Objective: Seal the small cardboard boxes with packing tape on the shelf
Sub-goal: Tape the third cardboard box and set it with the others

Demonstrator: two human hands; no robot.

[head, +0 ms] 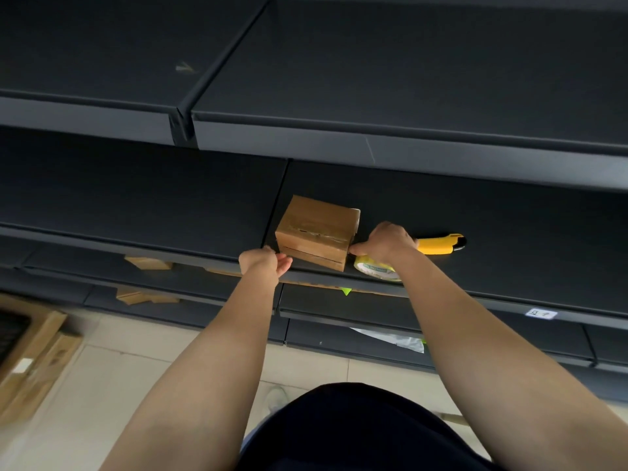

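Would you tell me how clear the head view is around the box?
Head view: the cardboard box, left hand and right hand look sharp; the dark shelf shows little shadow detail; its edges bow from the wide lens; the lower-left corner is blurred.

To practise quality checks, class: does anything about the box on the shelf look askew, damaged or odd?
Yes. The tape strip across the cardboard box top is wrinkled and ragged, and the box sits skewed to the shelf edge.
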